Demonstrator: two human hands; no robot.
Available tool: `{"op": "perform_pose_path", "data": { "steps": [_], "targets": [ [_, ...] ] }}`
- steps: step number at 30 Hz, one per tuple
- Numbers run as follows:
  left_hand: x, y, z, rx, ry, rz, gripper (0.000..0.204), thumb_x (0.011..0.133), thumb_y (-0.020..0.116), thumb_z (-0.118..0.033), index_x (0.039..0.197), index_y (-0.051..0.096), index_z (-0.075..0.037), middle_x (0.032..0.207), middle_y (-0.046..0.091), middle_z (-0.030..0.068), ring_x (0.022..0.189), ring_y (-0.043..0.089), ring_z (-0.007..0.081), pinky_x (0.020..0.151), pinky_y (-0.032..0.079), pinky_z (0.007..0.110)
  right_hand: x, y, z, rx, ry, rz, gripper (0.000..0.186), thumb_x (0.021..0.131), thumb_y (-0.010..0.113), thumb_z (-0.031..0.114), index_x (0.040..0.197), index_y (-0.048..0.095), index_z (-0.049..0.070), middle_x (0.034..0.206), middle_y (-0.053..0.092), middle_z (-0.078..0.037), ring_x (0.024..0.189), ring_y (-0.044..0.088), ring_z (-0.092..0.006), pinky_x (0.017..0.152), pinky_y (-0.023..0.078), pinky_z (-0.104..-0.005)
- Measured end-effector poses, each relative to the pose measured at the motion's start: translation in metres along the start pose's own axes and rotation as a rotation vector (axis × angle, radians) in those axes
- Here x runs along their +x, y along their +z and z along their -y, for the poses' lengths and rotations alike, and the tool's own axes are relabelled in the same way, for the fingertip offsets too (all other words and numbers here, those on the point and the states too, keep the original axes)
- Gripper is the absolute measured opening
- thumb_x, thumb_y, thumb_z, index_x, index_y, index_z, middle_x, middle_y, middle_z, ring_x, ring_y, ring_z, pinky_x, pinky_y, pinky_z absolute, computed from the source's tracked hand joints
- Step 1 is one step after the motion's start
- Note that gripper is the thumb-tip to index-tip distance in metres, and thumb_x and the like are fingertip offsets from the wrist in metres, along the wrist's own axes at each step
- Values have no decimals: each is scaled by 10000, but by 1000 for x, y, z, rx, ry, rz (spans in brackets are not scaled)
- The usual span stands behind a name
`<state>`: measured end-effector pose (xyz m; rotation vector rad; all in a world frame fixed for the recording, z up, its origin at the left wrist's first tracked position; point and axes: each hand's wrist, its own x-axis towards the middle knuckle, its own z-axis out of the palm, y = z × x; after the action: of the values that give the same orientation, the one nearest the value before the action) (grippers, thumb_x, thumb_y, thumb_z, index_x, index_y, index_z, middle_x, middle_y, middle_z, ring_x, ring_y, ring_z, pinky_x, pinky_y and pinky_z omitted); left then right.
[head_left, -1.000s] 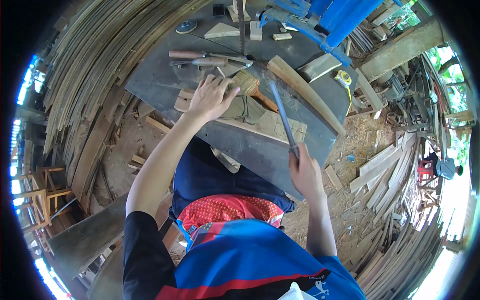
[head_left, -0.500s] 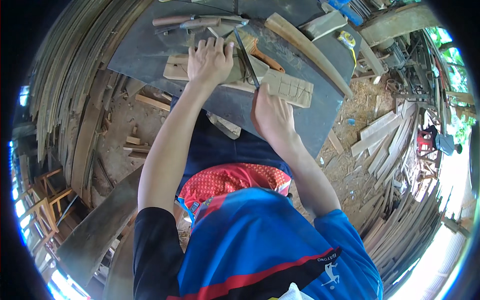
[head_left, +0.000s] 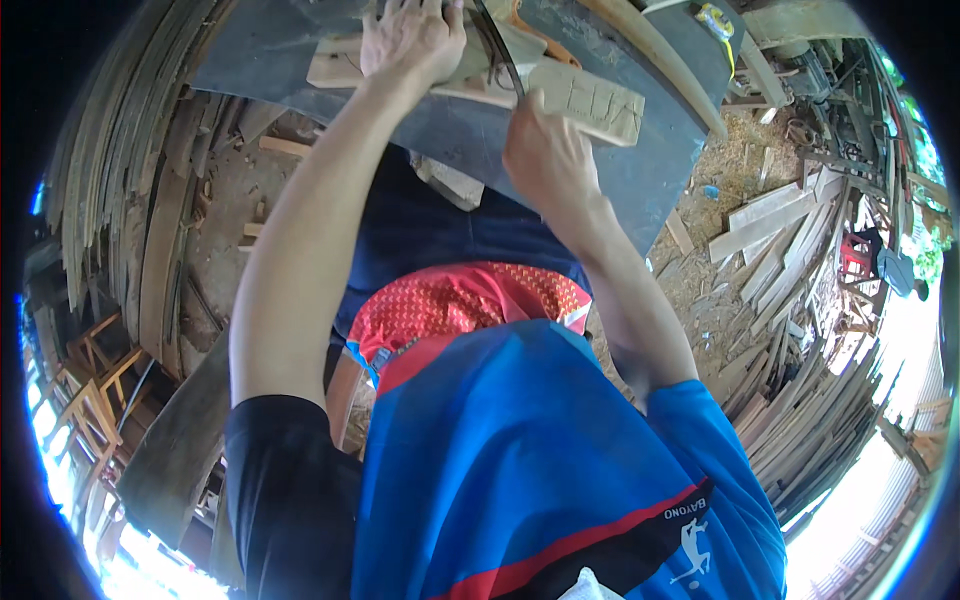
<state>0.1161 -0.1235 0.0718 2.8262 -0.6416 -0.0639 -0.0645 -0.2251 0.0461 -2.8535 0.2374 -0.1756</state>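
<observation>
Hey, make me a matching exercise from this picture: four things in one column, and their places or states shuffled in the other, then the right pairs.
Column one:
1. Bare left hand
2. Bare right hand
3. Yellow-and-white tape measure
4. Red stool

Column two:
A. Lying near the right edge of the flat, dark grey table
B. Palm-down over the pale, oblong wooden block
C. Off the table, toward the picture's far right
D. Gripping a long, thin, dark tool

Right pairs: 1-B; 2-D; 3-A; 4-C
</observation>
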Motion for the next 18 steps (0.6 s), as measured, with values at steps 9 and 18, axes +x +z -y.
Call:
{"op": "perform_pose_path", "data": {
  "steps": [9,18],
  "targets": [
    [-2,-1,5,12,9,-5,554,1101,283,-432,1466,482,-66,1520,493,183,1435,417,357,1225,267,524,6,-25,18,-57,34,66,226,911,589,107,1071,540,-44,719,691,-230,683,730,-383,586,598,-455],
    [-5,2,4,23,63,-12,536,1101,289,-425,1413,534,-66,1469,536,178,1399,449,368,1199,308,511,10,-16,5,6,-145,-65,221,915,557,119,1065,548,-43,697,684,-224,661,722,-403,595,599,-486]
  ]
}}
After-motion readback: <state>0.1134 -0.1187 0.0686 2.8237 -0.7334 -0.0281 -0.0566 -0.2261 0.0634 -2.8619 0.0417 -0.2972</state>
